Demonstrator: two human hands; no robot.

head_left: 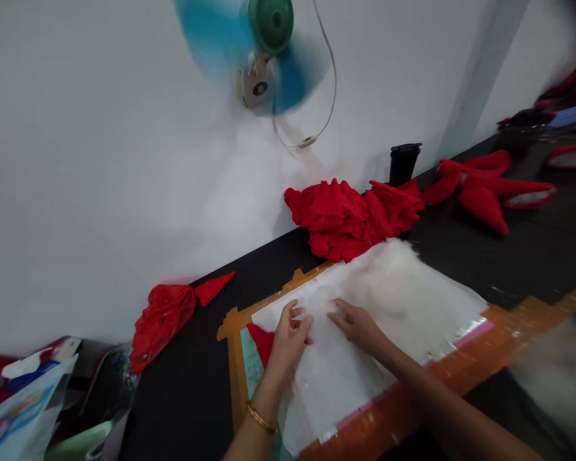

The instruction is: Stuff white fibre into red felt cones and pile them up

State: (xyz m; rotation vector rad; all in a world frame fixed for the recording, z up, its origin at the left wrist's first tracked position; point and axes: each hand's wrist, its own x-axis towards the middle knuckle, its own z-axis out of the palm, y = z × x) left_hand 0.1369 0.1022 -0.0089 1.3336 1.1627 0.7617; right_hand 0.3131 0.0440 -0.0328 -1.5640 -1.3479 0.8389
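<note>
Between the two hands, a thin wisp of white fibre stuffing is lying over a white sheet, its edges too blurred to trace. The left hand is holding its fingers bent, with the thumb standing slightly apart from them; the right hand is facing it, thumb and forefinger pointing at the wisp and separated by a narrow gap. Whether either hand is actually pinching any fibre, I cannot tell. Just beyond the right hand, and to its right, a larger clump of stuffing is sitting on the same sheet. Close against the left forearm, a pointed red fabric piece is poking out, partly hidden, and a gold-coloured bracelet is circling that wrist. Around the sheet beneath the hands, brown tape is running along the black table. Farther out past both hands, a gathered heap of red cloth is lying beside the wall, with a black lidded tumbler standing behind its right end. Well to the right of the hands, red stuffed shapes are resting in a cluster; high above the grip, a blue-bladed fan is blurring.
</note>
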